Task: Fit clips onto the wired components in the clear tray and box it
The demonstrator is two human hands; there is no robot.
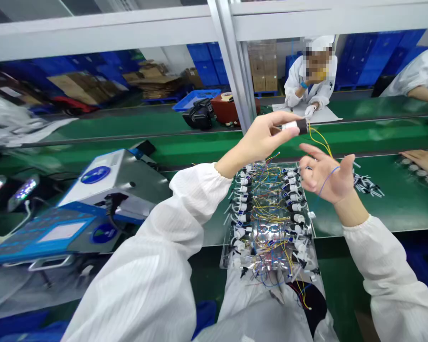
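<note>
My left hand (267, 135) is raised over the far side of the tray, its fingers closed around a small cylindrical part with a black end (301, 126) and a white body. Yellow wires (321, 137) hang from that part toward my right hand (326, 175). The right palm is turned up, thumb apart and fingers loosely bent; a thin blue wire (328, 180) crosses it. Below both hands a clear plastic tray (224, 254) rests across the bench edge and my lap. Similar black-and-white parts (296, 207) line its two sides, wires tangled between them.
Black-and-white pieces (368, 185) lie on the green bench (388, 213) at right, near another person's hand (425, 161). A grey-blue machine (103, 185) stands at left. A metal post (231, 61) rises ahead; beyond it a co-worker (311, 80) sits near a black bag (199, 114).
</note>
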